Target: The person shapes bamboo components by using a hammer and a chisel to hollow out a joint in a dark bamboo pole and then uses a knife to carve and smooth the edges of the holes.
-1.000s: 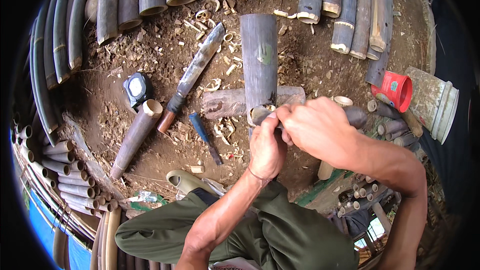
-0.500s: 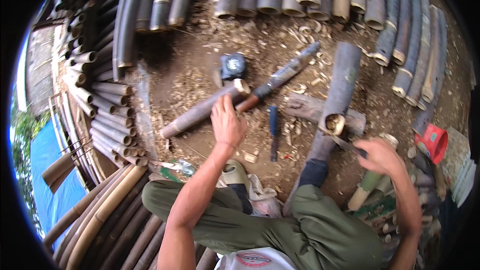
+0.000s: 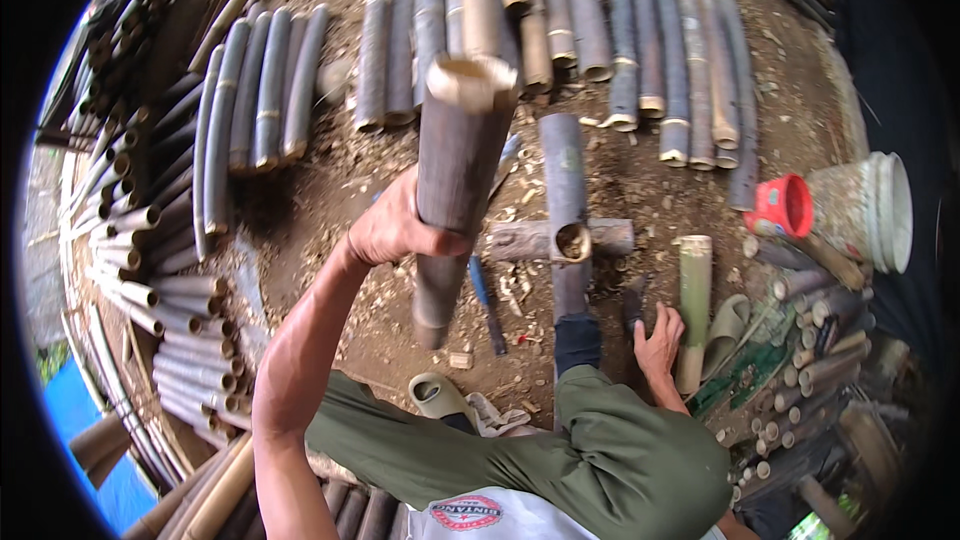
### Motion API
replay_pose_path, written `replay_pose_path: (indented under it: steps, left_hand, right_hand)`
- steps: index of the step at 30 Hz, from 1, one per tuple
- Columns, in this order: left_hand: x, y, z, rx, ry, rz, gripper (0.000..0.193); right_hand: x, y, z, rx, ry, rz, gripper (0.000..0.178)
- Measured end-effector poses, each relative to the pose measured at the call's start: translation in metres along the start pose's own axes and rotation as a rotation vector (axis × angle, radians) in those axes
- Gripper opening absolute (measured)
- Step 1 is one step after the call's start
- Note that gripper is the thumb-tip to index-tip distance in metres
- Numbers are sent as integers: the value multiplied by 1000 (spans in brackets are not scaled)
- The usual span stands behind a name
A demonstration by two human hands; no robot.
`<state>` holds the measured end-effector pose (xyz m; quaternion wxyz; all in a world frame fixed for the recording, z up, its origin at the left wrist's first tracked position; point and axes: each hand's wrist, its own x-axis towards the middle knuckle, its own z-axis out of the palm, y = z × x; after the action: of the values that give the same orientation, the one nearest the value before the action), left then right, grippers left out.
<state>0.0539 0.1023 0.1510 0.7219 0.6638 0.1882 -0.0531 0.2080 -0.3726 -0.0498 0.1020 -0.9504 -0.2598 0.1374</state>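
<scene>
Trousers, bodyward of the left hand's grip: olive green, loose, creased. Dark navy cloth, right of the grip, adjoining the trouser leg. Shirt, farther bodyward: pale grey, bearing a red oval emblem. Left forearm, behind the grip: bare.

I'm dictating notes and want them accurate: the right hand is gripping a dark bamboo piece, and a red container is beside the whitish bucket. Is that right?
Not quite: the head view shows the left hand gripping the dark bamboo piece. The red container is beside the whitish bucket, as you said.
</scene>
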Motion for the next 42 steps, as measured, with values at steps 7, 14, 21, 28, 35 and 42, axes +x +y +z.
replay_pose_path:
  steps: [7, 14, 21, 28, 35, 42]
  left_hand:
    - [80, 104, 75, -27, -263, 497, 67]
    - [82, 106, 112, -104, -355, 453, 78]
    - [54, 88, 138, 20, -418, 656, 78]
    - [53, 87, 143, -3, -416, 795, 77]
    - [54, 81, 143, 100, -412, 910, 79]
    - [55, 83, 147, 92, -401, 936, 78]
  right_hand:
    - [-9, 97, -20, 44, -18, 557, 98]
    - [-30, 98, -42, 683, 131, 386, 71]
    - [-69, -6, -199, 1340, 50, 104, 62]
    - [-105, -92, -371, 1149, 238, -439, 89]
    - [-130, -144, -418, 1131, 125, -476, 91]
    - [-139, -169, -423, 1015, 182, -315, 92]
